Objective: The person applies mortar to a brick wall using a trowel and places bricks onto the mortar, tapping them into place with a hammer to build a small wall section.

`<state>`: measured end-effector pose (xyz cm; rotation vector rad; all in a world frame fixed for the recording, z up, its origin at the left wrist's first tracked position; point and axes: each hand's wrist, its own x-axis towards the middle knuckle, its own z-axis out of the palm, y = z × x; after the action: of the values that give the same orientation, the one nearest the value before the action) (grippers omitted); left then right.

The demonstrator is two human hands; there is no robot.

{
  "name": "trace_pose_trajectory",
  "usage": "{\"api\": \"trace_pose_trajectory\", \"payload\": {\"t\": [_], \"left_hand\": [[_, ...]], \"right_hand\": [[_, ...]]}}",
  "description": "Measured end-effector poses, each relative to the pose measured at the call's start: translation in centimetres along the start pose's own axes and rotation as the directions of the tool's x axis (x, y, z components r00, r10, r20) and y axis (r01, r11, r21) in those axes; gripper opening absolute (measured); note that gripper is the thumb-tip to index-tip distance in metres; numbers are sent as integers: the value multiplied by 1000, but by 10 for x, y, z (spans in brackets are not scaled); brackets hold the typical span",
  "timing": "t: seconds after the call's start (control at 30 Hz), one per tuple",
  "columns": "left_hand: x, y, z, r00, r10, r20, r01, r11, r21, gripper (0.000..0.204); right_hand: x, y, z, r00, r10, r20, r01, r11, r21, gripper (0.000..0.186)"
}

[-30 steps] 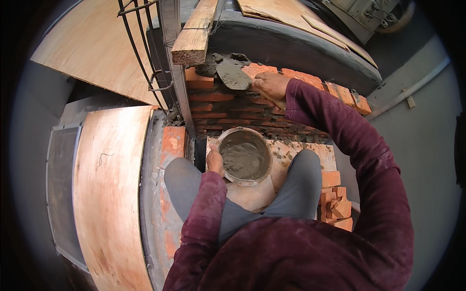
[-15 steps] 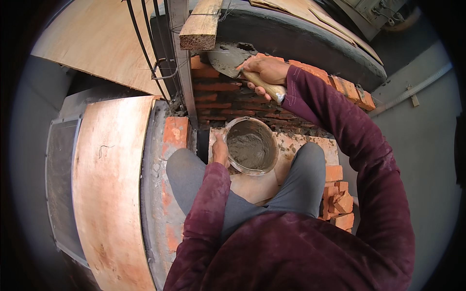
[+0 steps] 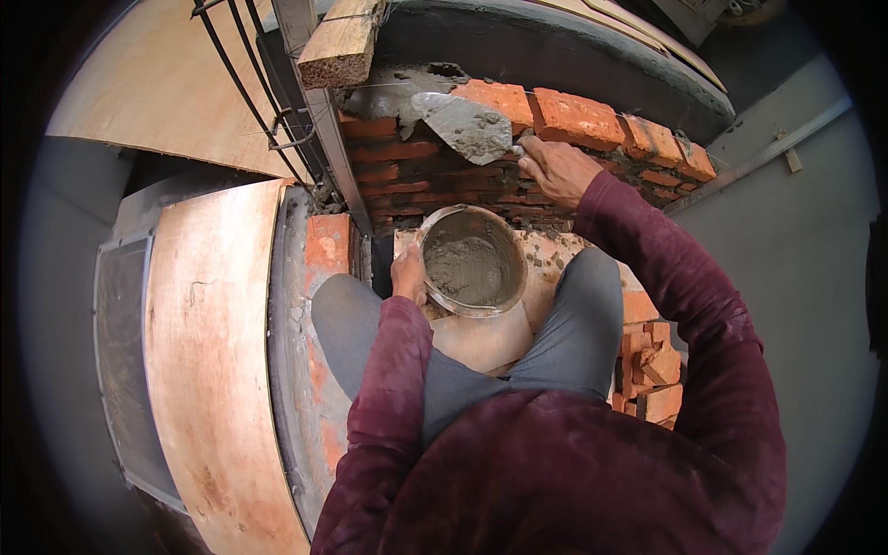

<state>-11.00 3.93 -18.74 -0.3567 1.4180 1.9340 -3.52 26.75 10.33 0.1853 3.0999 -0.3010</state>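
Note:
My right hand [image 3: 561, 172] grips a trowel [image 3: 462, 126], its grey blade smeared with mortar and held over the brick wall [image 3: 577, 120] at the upper middle. Wet mortar [image 3: 388, 95] covers the left part of the wall's top, beside orange bricks along a taut string. Between my knees a round bucket [image 3: 497, 302] holds grey mortar, and my left hand [image 3: 407, 272] grips its left side.
A metal post [image 3: 331, 148], steel bars [image 3: 250, 79] and a timber piece [image 3: 338, 46] stand at the upper left. Plywood sheets [image 3: 203, 324] lie on the left. Loose bricks [image 3: 652, 365] are stacked by my right knee. A grey wall [image 3: 758, 277] is at the right.
My right hand and the trowel have moved rightward and down from the mortar on the wall, with the blade now flat over it. My left hand stays on the bucket.

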Motion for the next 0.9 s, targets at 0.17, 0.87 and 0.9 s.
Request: {"api": "trace_pose_trajectory", "payload": {"t": [0.17,0.87,0.9], "left_hand": [[-2,-1,3,992,120,-36,-110,974,199,31],[-41,20,16,884,330,330,-465,689,557,40],[-42,20,16,893,308,329,-446,715,538,41]], "right_hand": [[-78,35,-21,999,49,-8,-49,998,-39,28],[-123,42,203,853,-177,492,300,936,-184,22],[-126,45,194,850,-151,504,278,942,-187,22]]}}
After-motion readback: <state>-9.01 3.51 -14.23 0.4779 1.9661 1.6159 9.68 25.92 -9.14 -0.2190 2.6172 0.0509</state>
